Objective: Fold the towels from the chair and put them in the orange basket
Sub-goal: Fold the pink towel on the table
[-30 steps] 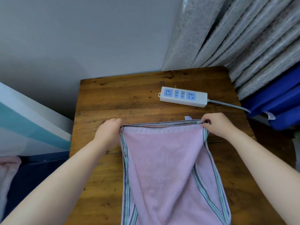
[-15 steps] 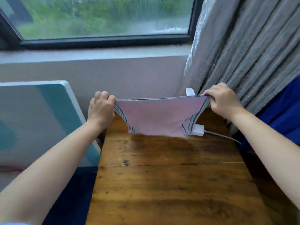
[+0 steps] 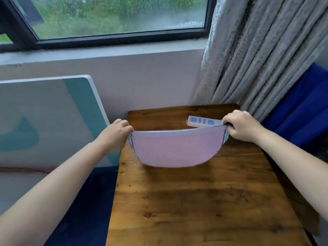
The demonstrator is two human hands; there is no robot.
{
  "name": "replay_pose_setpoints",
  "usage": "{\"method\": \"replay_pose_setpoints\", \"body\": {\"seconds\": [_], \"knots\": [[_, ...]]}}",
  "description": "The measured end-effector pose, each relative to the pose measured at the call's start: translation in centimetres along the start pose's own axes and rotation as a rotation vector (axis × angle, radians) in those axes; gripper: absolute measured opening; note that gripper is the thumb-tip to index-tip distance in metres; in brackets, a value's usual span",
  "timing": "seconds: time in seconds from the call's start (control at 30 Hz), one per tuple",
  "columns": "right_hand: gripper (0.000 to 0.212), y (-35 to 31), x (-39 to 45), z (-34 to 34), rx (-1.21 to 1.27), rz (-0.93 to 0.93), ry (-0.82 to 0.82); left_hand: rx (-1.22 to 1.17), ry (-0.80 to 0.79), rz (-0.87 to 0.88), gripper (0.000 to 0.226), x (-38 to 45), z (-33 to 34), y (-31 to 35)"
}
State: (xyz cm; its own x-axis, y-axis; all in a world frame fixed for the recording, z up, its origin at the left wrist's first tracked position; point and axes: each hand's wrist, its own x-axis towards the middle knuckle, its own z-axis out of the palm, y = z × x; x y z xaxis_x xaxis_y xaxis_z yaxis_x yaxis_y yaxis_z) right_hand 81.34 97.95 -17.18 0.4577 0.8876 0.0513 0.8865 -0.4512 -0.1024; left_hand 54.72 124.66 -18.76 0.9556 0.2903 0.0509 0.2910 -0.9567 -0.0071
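Note:
A pink towel (image 3: 174,148) with striped side edges hangs in the air above the wooden table (image 3: 195,206), its lower edge sagging in a curve. My left hand (image 3: 116,134) pinches its top left corner and my right hand (image 3: 242,126) pinches its top right corner, so the top edge runs between them. Neither the chair nor the orange basket is in view.
A white power strip (image 3: 202,121) with blue sockets lies at the table's far side, partly behind the towel. Grey curtains (image 3: 257,55) hang at the right, blue fabric (image 3: 301,110) beside them. A white and teal board (image 3: 48,119) leans at the left under the window (image 3: 113,16).
The towel lay flat on the table a second ago; both hands lifted it into the air by its top corners, then lowered slightly. The view has tilted up toward the window.

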Motion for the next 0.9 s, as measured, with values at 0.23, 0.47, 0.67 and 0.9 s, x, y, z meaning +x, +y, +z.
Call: {"method": "replay_pose_setpoints", "body": {"seconds": [0.23,0.47,0.67,0.9], "knots": [[0.026,-1.3,4.4,-2.1,-0.081,0.210,0.092,-0.290,0.131,-0.559,0.028,3.1,-1.1,1.7],[0.029,-1.6,6.6,-4.4,0.039,0.177,0.675,-0.457,0.494,-0.529,0.027,4.4,-5.4,0.9],[0.031,-1.6,2.6,-1.4,0.033,-0.044,0.656,-0.164,0.440,-0.291,0.021,0.8,-2.3,-1.5],[0.019,-2.9,-4.2,7.4,-0.252,-0.279,-0.331,0.140,-0.355,0.133,0.011,-4.3,5.6,0.9]]}}
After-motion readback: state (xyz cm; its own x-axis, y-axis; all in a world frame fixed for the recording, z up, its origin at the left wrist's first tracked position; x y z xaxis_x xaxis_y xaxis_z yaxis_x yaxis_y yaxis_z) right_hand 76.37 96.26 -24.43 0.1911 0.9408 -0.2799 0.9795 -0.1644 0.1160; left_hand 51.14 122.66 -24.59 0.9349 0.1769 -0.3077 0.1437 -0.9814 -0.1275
